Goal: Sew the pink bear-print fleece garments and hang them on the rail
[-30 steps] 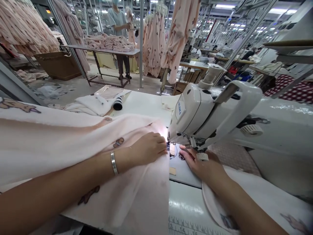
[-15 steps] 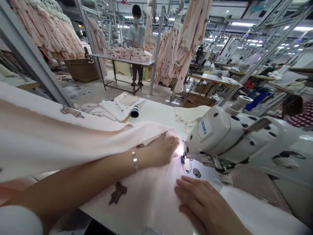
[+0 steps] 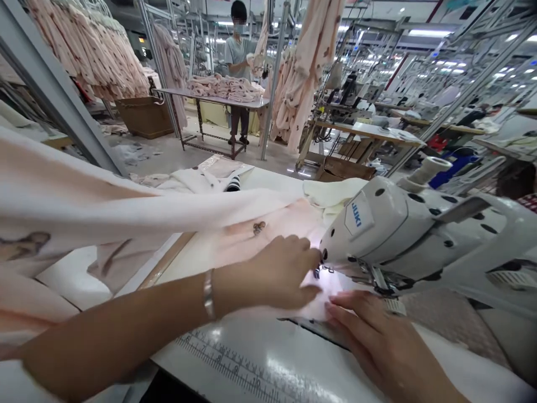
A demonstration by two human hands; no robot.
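Pale pink fleece fabric (image 3: 126, 210) with small brown animal prints drapes from the left across the white sewing table (image 3: 260, 364) to the needle of a white JUKI sewing machine (image 3: 390, 226). My left hand (image 3: 279, 274), a silver bracelet on its wrist, presses the fabric's edge down just left of the needle, fingers curled together on the cloth. My right hand (image 3: 373, 336) lies flat on the table in front of the machine, fingers stretched toward the fabric edge under the presser foot.
A printed ruler (image 3: 235, 366) runs along the table's front edge. White and cream cloth pieces (image 3: 197, 182) and a striped roll (image 3: 233, 183) lie at the far side. Beyond, a person (image 3: 237, 53) stands at a table of folded pink garments (image 3: 224, 87); pink garments hang from racks (image 3: 300, 67).
The fabric has slid away from the front of the table, baring the ruler. Both hands have drawn close together at the needle, and the view has shifted a little.
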